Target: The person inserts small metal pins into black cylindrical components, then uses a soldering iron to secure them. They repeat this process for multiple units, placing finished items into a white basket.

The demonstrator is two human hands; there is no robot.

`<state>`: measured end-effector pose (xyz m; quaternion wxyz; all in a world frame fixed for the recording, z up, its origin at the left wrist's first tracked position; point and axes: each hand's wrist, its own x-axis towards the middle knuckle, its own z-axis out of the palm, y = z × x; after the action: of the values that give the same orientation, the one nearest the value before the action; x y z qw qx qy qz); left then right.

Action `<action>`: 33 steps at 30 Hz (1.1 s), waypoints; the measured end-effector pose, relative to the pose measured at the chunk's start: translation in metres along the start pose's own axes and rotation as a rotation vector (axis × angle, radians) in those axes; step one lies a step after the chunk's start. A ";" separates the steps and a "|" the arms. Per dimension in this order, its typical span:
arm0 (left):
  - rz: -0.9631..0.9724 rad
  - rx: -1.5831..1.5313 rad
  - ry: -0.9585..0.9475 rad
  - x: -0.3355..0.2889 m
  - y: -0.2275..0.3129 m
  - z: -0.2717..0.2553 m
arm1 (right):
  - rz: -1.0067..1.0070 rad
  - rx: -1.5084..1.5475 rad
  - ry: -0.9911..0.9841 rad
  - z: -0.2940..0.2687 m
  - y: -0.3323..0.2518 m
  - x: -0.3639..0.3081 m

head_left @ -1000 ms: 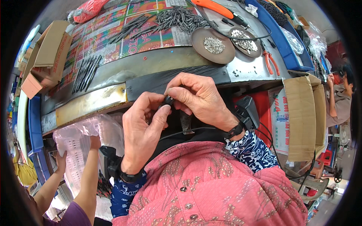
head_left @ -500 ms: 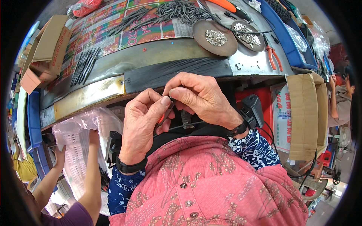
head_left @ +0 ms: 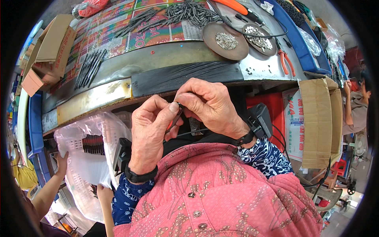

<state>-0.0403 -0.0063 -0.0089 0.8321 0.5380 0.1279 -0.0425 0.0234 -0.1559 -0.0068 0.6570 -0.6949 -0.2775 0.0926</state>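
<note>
Close in front of my body, just off the bench edge, my left hand (head_left: 149, 128) is closed around a slim black piece (head_left: 176, 116) with a bit of red showing along it. My right hand (head_left: 211, 104) pinches at the upper end of that piece, its thumb and forefinger almost meeting my left thumb. Whatever lies between the right fingertips is hidden. Beyond the hands, the bench (head_left: 177, 55) holds a brown dish (head_left: 210, 42) of small metal pins and a second dish (head_left: 272, 50) of small silvery-white pieces.
A pile of black strips (head_left: 189, 14) and a row of them (head_left: 90, 70) lie on the bench. Red-handled pliers (head_left: 285, 63) and an orange-handled tool (head_left: 233, 4) are at right. Cardboard boxes (head_left: 319, 118) flank me. A co-worker's hands (head_left: 104, 193) reach into a plastic-lined basket (head_left: 75, 170) at left.
My hands have shifted only slightly, still together on the black piece. The co-worker's arm has moved lower, and the basket's plastic is opened, showing black pieces inside.
</note>
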 end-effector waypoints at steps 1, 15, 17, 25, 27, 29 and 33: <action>0.012 -0.010 0.005 0.000 0.000 0.001 | -0.027 -0.028 0.022 0.002 0.001 0.000; 0.016 -0.041 -0.078 0.002 -0.007 -0.004 | -0.082 -0.054 0.025 0.000 0.003 -0.003; 0.003 -0.042 -0.104 0.004 -0.006 -0.006 | -0.077 -0.028 0.030 0.001 0.002 -0.004; -0.026 -0.052 -0.161 0.005 -0.004 -0.011 | 0.027 0.035 -0.013 -0.004 0.003 -0.005; -0.030 -0.051 -0.153 0.005 -0.005 -0.010 | 0.009 0.032 -0.015 -0.003 0.005 -0.005; -0.033 -0.047 -0.142 0.005 -0.005 -0.010 | 0.004 0.015 -0.017 -0.002 0.006 -0.005; -0.039 -0.041 -0.102 0.004 -0.007 -0.009 | -0.020 0.004 -0.008 -0.001 0.009 -0.007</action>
<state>-0.0392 -0.0011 -0.0198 0.8474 0.5153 0.0966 -0.0836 0.0205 -0.1602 -0.0172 0.6580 -0.6905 -0.2869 0.0894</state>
